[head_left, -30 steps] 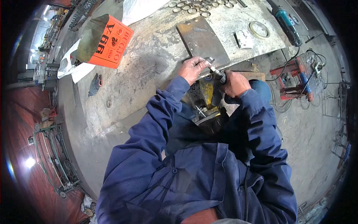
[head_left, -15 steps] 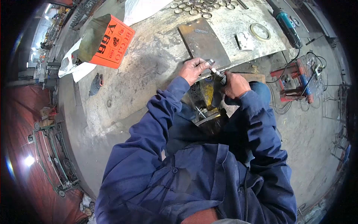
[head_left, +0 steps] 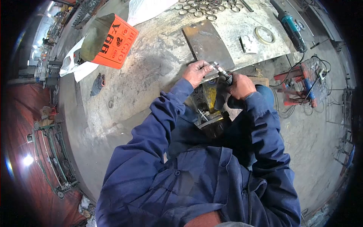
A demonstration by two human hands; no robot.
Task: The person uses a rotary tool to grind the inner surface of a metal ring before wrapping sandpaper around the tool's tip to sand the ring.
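Note:
My left hand [head_left: 196, 73] pinches a small metal ring [head_left: 215, 64] between thumb and fingertips, just over the near edge of the steel plate [head_left: 208, 42]. My right hand [head_left: 242, 87] is wrapped round a handheld rotary grinder [head_left: 223, 73] with a silver neck and a dark body, mostly hidden in the fist. The tool's tip points up and left and meets the ring in this view. Several similar loose rings [head_left: 198, 14] lie in a cluster at the far side of the worktable [head_left: 147, 75].
An orange tin [head_left: 117, 43] lies on the left beside a white bag [head_left: 77, 62] and a dark glove [head_left: 98, 85]. Rightward are a large ring [head_left: 264, 34], a small light block [head_left: 248, 44] and a teal angle grinder [head_left: 292, 28]. A red stand [head_left: 298, 85] with cables stands on the floor.
The ring has turned in my left fingers so its opening shows more. The grinder has shifted slightly, with its neck showing more. Both hands keep their grip.

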